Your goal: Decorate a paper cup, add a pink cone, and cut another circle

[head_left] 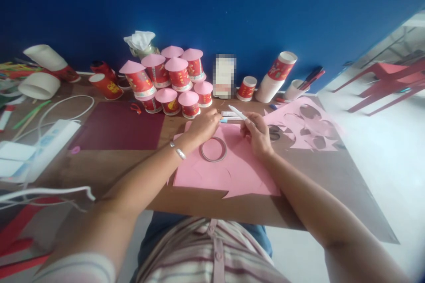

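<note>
The right hand (257, 135) rests over the pink sheet's (212, 174) far right part, its fingers clenched around a white pen (238, 112), which juts up and left out of the grip past the sheet's far edge. The left hand (203, 126) lies on the sheet's far edge with its fingertips at two more pens (229, 117) lying there; whether it grips them cannot be told. A tape ring (213, 149) lies on the sheet between the wrists, and cone-topped paper cups (172, 82) stand beyond it.
</note>
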Demonstrator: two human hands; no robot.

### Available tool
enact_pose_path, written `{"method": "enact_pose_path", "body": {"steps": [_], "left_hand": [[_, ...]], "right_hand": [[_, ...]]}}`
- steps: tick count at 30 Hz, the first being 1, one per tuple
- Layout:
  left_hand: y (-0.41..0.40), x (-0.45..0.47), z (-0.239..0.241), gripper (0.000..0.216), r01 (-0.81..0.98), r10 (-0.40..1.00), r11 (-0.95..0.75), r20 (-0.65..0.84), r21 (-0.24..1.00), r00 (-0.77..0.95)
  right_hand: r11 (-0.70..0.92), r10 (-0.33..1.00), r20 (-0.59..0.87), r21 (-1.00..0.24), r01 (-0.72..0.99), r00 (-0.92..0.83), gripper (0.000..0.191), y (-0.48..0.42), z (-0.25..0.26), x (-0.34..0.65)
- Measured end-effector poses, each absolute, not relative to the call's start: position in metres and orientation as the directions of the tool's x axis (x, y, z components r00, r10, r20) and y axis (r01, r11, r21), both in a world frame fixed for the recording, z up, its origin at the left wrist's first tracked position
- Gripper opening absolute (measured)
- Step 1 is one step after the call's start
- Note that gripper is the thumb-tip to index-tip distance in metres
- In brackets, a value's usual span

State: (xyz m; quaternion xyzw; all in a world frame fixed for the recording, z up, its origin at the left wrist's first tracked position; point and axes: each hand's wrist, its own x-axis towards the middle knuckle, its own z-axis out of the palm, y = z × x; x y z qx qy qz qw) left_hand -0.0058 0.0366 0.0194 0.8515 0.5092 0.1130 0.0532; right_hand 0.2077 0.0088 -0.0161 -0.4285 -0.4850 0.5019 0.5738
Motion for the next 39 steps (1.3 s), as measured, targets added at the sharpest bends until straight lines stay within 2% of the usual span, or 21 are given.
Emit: {"method": "enact_pose_path", "body": {"steps": [6, 13, 15, 20, 23, 26, 32, 39], "left_hand": [[0.046, 0.009, 0.019, 0.018, 0.814, 0.829, -0.559, 0.150, 0.159, 0.540], [0.048, 0.010, 0.017, 0.009, 0.834, 0.865, -0.501, 0.135, 0.231, 0.483], [0.048, 0.005, 0.014, 0.010, 0.827, 0.880, -0.475, 0.162, 0.300, 0.446], [0.044, -0.012, 0.012, 0.011, 0.684, 0.912, -0.410, 0.259, 0.603, 0.318], [0.039, -0.018, 0.013, 0.011, 0.623, 0.911, -0.412, 0.292, 0.665, 0.291], [0.036, -0.020, 0.012, 0.009, 0.625, 0.892, -0.452, 0.315, 0.637, 0.324], [0.033, -0.021, 0.003, 0.006, 0.627, 0.768, -0.638, 0.424, 0.448, 0.479], [0.022, -0.026, 0.005, 0.006, 0.598, 0.716, -0.694, 0.474, 0.401, 0.513]], "right_hand": [[0.132, 0.991, 0.127, -0.978, -0.164, 0.041, 0.033, 0.008, -0.015, 0.207], [0.132, 0.987, 0.120, -0.984, -0.118, 0.108, 0.034, 0.010, -0.014, 0.210], [0.128, 0.985, 0.112, -0.985, -0.116, 0.132, 0.034, 0.011, -0.014, 0.211], [0.110, 0.987, 0.095, -0.988, -0.109, 0.133, 0.030, 0.012, -0.016, 0.213], [0.101, 0.992, 0.093, -0.990, -0.093, 0.090, 0.027, 0.011, -0.018, 0.212], [0.101, 0.994, 0.099, -0.994, -0.051, 0.042, 0.026, 0.009, -0.017, 0.211], [0.125, 0.991, 0.122, -0.991, 0.044, -0.059, 0.028, 0.009, -0.014, 0.216], [0.089, 0.989, 0.098, -0.992, -0.094, -0.106, 0.035, 0.009, -0.018, 0.216]]}}
